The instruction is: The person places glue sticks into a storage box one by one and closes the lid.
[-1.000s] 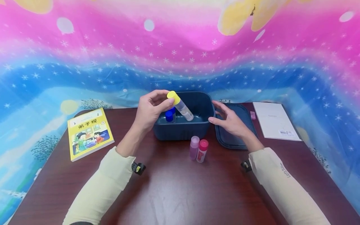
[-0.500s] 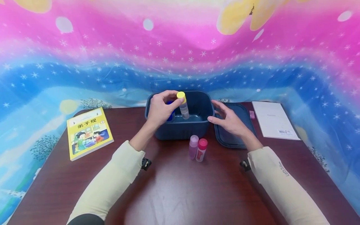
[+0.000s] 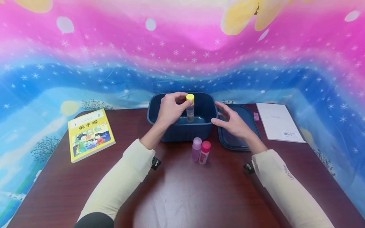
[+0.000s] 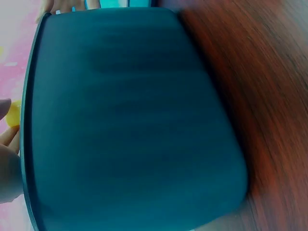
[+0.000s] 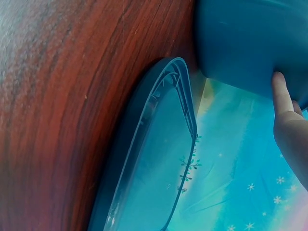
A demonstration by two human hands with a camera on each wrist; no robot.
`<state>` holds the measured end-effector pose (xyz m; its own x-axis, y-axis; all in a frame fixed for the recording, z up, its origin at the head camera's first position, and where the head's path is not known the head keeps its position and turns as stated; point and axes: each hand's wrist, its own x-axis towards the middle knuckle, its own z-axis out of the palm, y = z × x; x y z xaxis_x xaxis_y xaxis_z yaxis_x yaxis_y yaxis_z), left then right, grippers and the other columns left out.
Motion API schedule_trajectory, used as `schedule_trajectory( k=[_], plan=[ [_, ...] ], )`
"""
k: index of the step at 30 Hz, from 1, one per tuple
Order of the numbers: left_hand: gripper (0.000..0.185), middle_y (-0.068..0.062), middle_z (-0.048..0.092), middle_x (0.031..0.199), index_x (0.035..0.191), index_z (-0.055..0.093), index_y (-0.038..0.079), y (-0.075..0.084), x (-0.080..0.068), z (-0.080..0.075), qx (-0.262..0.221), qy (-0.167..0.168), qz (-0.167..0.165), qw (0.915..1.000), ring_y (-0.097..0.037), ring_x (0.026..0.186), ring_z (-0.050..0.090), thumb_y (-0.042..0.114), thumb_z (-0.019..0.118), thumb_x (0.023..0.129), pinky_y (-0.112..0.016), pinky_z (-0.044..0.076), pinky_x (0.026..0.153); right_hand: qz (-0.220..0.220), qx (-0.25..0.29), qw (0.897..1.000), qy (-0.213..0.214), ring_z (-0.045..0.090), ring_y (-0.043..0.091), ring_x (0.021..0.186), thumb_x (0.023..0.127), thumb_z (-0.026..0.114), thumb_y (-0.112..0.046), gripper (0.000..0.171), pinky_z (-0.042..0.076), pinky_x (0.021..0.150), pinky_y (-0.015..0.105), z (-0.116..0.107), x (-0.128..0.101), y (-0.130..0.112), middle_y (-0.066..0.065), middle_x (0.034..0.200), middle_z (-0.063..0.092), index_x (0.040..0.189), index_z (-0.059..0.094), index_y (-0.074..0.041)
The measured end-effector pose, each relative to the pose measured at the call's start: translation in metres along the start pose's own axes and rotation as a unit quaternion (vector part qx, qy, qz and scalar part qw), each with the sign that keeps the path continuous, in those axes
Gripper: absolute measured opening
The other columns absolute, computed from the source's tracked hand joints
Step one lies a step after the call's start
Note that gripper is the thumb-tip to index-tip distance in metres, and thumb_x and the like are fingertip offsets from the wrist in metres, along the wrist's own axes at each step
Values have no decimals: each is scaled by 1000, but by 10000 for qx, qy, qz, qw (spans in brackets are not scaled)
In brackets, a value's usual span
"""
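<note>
The left hand [image 3: 171, 109] pinches the yellow cap of a clear tube [image 3: 190, 109], held upright inside the dark blue bin [image 3: 182, 129] at the far middle of the table [image 3: 182, 190]. The right hand [image 3: 232, 122], fingers relaxed and spread, touches the bin's right wall. Just right lies the bin's lid [image 3: 236, 139]. 2 pink-capped bottles [image 3: 201, 151] stand near the bin's front.

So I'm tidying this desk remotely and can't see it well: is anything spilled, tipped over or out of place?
Nothing stands out. The left hand holds a yellow-capped tube upright inside the blue bin, the right hand touches the bin's side, its lid lies flat beside it, and two pink bottles stand upright. No spill shows.
</note>
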<state>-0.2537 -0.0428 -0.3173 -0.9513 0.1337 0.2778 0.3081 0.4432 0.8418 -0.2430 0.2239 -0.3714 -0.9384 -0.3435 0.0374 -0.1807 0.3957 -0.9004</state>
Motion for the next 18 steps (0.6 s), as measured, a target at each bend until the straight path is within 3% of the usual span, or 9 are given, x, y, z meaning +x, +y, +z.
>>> schedule_trajectory(
  k=[13, 18],
  plan=[
    [34, -6, 74, 112, 122, 73, 8, 3, 13, 18, -203, 26, -251, 9995, -16, 101, 69, 28, 75, 95, -30, 57, 87, 51, -39, 10000, 10, 29, 38, 148, 101, 65, -31, 75, 29, 115, 60, 0, 2, 0, 9, 166, 21, 163, 23, -21],
    [34, -6, 74, 112, 122, 74, 8, 4, 17, 25, -19, 16, -371, 9993, -17, 102, 69, 28, 75, 94, -30, 57, 86, 70, -39, 10000, 16, 29, 38, 148, 101, 65, -32, 75, 30, 115, 60, 1, 1, 1, 9, 166, 21, 163, 23, -21]
  ],
)
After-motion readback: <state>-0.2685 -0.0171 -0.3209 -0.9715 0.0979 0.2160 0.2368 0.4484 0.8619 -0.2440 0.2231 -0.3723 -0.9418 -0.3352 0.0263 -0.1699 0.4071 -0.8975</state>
